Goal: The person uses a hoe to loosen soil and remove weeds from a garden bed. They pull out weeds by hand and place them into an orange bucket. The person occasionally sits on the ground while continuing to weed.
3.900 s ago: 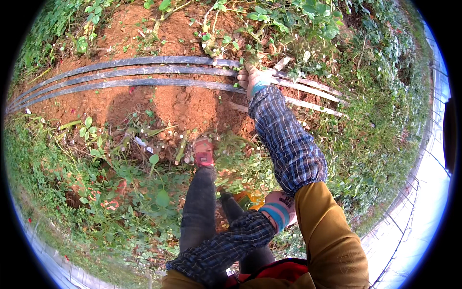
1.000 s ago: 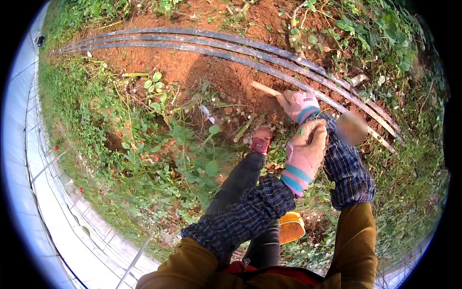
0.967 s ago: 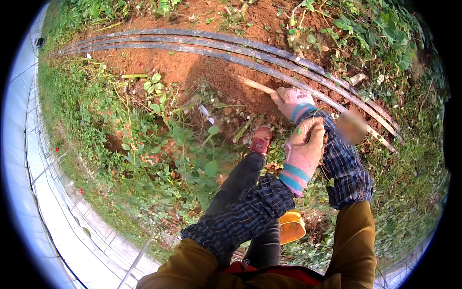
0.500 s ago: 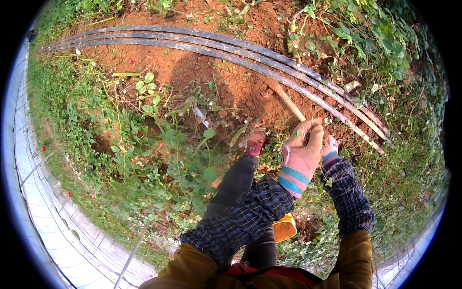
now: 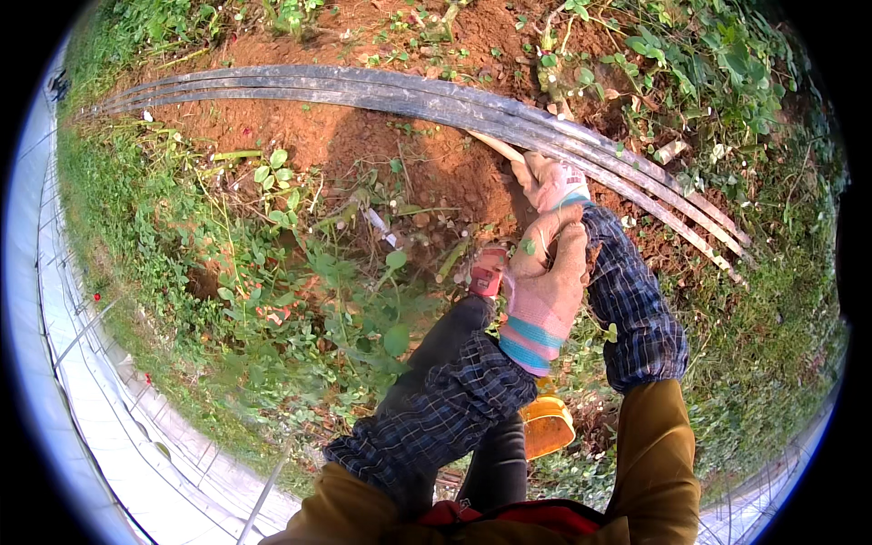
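Both my hands wear pinkish gloves with teal-striped cuffs. My right hand (image 5: 552, 182) is farther forward, closed round a pale wooden handle (image 5: 495, 145) just beside the dark hoses (image 5: 391, 89). My left hand (image 5: 549, 272) is closed nearer to me, its fingers curled where the handle's near end runs, though the glove hides that part. The handle's far end slips under the hoses, so any head on it is hidden. Three long, soil-smeared hoses curve across the reddish earth (image 5: 363, 150), pressed close together in the middle.
My reddish shoe (image 5: 488, 271) stands by my left hand. A yellow-orange container (image 5: 548, 427) sits near my legs. Leafy plants (image 5: 336, 300) grow on the left, more foliage (image 5: 718, 73) at upper right. White sheeting (image 5: 100, 427) borders the far left.
My right hand has moved forward from behind my left hand onto the handle by the hoses. My left hand has shifted slightly left and nearer. The hoses have bunched together in the middle.
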The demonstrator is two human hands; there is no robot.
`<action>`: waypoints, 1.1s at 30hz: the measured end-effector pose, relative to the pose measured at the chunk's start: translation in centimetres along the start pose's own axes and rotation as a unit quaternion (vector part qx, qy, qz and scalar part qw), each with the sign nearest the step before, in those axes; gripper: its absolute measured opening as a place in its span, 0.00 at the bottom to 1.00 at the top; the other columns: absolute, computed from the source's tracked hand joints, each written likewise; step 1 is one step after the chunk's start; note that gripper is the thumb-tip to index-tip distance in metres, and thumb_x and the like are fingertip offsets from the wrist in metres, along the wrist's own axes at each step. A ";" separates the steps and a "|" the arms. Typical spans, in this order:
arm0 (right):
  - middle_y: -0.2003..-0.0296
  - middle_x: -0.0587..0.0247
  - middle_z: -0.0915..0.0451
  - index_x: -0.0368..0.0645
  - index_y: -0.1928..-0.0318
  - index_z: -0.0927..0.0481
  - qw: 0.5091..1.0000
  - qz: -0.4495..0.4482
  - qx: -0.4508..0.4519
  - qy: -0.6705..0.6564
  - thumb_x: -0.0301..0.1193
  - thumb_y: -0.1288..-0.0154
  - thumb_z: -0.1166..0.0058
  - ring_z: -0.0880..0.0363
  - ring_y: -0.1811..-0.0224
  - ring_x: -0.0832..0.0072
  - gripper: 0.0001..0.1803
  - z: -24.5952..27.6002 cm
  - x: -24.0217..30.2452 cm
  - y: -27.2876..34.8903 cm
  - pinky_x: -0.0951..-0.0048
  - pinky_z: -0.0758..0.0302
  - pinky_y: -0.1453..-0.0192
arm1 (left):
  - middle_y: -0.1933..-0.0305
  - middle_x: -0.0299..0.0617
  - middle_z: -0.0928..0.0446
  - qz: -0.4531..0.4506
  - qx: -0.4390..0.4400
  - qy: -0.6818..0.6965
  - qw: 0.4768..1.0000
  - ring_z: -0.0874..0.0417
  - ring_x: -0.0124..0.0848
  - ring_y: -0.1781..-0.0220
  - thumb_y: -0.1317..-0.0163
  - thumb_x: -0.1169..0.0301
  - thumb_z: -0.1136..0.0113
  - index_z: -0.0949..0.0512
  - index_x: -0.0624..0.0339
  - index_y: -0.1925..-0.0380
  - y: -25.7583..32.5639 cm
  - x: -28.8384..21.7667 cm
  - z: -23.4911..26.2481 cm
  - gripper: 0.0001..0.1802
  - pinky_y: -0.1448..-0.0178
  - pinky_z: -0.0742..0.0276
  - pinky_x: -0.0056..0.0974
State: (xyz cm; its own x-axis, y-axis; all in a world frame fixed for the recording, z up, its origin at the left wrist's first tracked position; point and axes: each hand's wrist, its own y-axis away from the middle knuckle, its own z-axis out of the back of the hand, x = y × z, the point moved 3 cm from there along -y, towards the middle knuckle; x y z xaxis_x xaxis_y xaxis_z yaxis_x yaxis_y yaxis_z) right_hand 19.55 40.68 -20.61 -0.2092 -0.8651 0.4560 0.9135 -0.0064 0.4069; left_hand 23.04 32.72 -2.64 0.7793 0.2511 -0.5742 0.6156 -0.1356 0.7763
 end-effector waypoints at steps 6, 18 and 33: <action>0.66 0.51 0.18 0.45 0.55 0.24 0.987 -0.076 0.138 -0.027 0.45 0.30 0.57 0.19 0.63 0.52 0.18 1.9 -3.1 5.9 0.55 0.24 0.62 | 0.77 0.28 0.30 -0.114 -0.079 -0.121 0.983 0.32 0.17 0.82 0.34 0.66 0.44 0.24 0.52 0.49 -3.7 -2.5 3.0 0.14 0.85 0.37 0.25; 0.80 0.60 0.27 0.46 0.62 0.25 0.953 -0.148 0.228 -0.132 0.46 0.29 0.56 0.30 0.78 0.64 0.17 -1.0 -11.5 9.4 0.61 0.34 0.71 | 0.71 0.42 0.23 -0.157 -0.201 -0.548 0.796 0.25 0.31 0.77 0.53 0.50 0.27 0.42 0.60 0.33 -34.1 -9.3 11.7 0.51 0.78 0.28 0.37; 0.78 0.58 0.23 0.45 0.59 0.21 0.975 -0.115 0.151 -0.111 0.46 0.30 0.53 0.26 0.77 0.63 0.18 -3.1 -13.3 10.0 0.62 0.30 0.70 | 0.79 0.35 0.30 0.018 -0.197 -0.256 0.946 0.33 0.29 0.82 0.40 0.56 0.39 0.22 0.52 0.60 -32.7 -8.3 9.4 0.14 0.79 0.39 0.37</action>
State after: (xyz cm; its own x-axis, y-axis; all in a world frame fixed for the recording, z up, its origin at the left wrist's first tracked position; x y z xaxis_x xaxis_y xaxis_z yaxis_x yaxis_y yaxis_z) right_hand 32.59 50.51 -25.05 -0.4971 -0.7282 0.4719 0.6957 -0.0094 0.7183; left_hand -2.48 26.03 -25.66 0.8157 -0.2576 -0.5180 0.5747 0.2576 0.7768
